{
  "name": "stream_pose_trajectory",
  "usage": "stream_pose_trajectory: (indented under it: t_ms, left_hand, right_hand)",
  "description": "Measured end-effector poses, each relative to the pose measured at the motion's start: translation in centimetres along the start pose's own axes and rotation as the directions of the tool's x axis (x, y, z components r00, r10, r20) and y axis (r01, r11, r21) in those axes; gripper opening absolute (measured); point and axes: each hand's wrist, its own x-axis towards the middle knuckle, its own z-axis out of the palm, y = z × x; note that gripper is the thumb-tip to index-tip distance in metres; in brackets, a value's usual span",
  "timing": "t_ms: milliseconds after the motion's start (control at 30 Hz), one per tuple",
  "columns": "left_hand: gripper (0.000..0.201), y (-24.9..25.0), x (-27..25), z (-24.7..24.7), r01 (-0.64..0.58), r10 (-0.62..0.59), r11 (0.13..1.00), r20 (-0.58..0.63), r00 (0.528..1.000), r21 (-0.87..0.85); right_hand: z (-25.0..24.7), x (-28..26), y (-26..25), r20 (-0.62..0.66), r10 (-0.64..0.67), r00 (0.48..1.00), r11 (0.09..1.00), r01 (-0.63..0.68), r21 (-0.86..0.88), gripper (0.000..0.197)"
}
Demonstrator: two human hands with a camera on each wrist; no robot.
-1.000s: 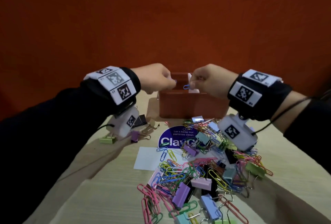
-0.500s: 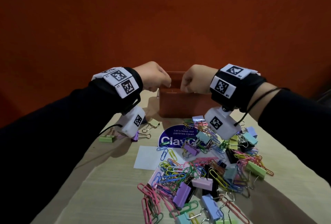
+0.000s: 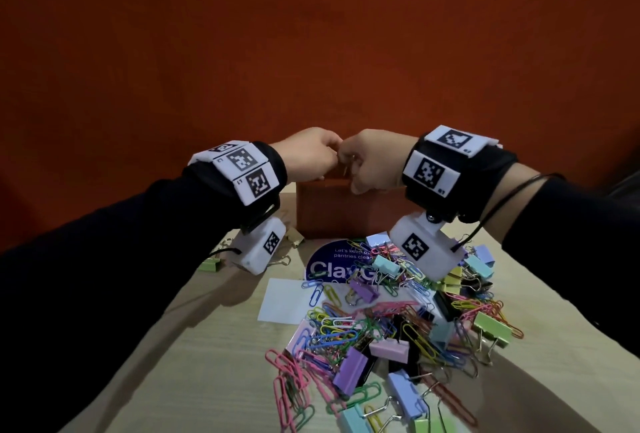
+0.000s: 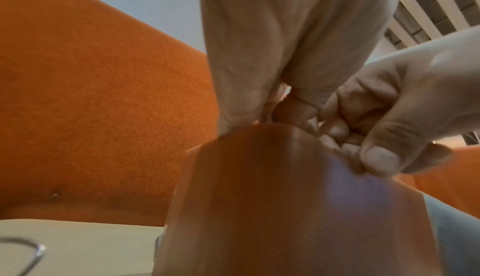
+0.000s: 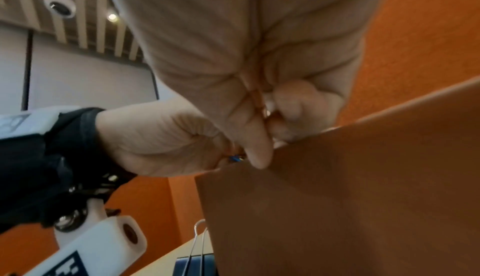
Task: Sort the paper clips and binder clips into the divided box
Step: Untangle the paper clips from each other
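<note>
A brown divided box [image 3: 346, 214] stands at the table's far end. Both my hands meet fist to fist over its left part. My left hand [image 3: 325, 164] has its fingers curled, and so does my right hand [image 3: 349, 169]. In the right wrist view a sliver of a blue paper clip [image 5: 235, 158] shows where the left hand [image 5: 182, 143] meets the right hand [image 5: 270, 116]; both seem to pinch it. The box's inside is hidden. A mixed pile of coloured paper clips and binder clips [image 3: 398, 321] lies on the near side of the box.
A round blue sticker [image 3: 325, 264] and a white card [image 3: 284, 301] lie between the box and the pile. A green binder clip [image 3: 211, 264] and a tan one [image 3: 296, 240] lie left of the box. An orange wall [image 3: 311, 51] rises right behind it.
My right hand, which held the blue paper clip in plain sight over the box, moved left until its knuckles met the left hand. The clip is now hidden in the head view.
</note>
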Motion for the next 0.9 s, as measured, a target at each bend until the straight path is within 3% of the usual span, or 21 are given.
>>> stream_pose_trajectory:
  t_ms: [133, 233, 300, 367, 433, 500, 567, 700, 900]
  left_hand:
    - [0.025, 0.0, -0.5, -0.3, -0.053, 0.052, 0.991, 0.009, 0.999, 0.122]
    - [0.020, -0.6, -1.1, -0.7, -0.100, 0.120, 0.969, -0.077, 0.990, 0.225]
    - [0.014, -1.1, -2.0, -0.6, -0.143, 0.216, 0.937, -0.208, 0.954, 0.319]
    - [0.008, -1.2, -3.4, -0.4, -0.213, 0.315, 0.909, -0.256, 0.914, 0.358]
    - [0.003, -1.3, -4.6, 0.0, -0.215, 0.300, 0.887, -0.157, 0.941, 0.409]
    - [0.007, -1.6, -5.1, 0.8, -0.201, 0.236, 0.838, -0.003, 0.972, 0.507]
    - [0.011, -2.2, -4.9, 1.6, -0.204, 0.177, 0.811, 0.102, 0.979, 0.549]
    - [0.015, -3.1, -4.0, 3.1, -0.174, 0.066, 0.734, 0.186, 0.980, 0.657]
    - [0.013, -2.3, -3.9, 3.7, -0.172, 0.023, 0.644, 0.207, 0.978, 0.745]
  right_hand:
    - [0.7, 0.4, 0.0, -0.060, 0.007, 0.998, 0.996, -0.001, 0.090, 0.019]
    - [0.9, 0.3, 0.3, -0.124, 0.010, 0.992, 0.982, 0.013, 0.189, 0.021]
    - [1.4, -0.1, 0.1, -0.245, -0.084, 0.966, 0.991, 0.106, 0.078, 0.018]
    - [2.3, -0.8, -0.2, -0.297, -0.199, 0.934, 0.980, 0.189, -0.062, 0.010]
    - [3.2, -1.4, -0.1, -0.166, -0.218, 0.962, 0.967, 0.190, -0.168, 0.003]
    - [4.1, -1.6, 0.2, 0.035, -0.138, 0.990, 0.959, 0.142, -0.244, 0.008]
    - [4.9, -1.7, 0.6, 0.141, -0.056, 0.988, 0.949, 0.097, -0.299, 0.014]
    - [6.2, -1.5, 0.7, 0.195, 0.014, 0.981, 0.919, 0.065, -0.390, 0.031]
    - [6.3, -1.0, 0.1, 0.223, 0.026, 0.974, 0.922, 0.063, -0.382, 0.034]
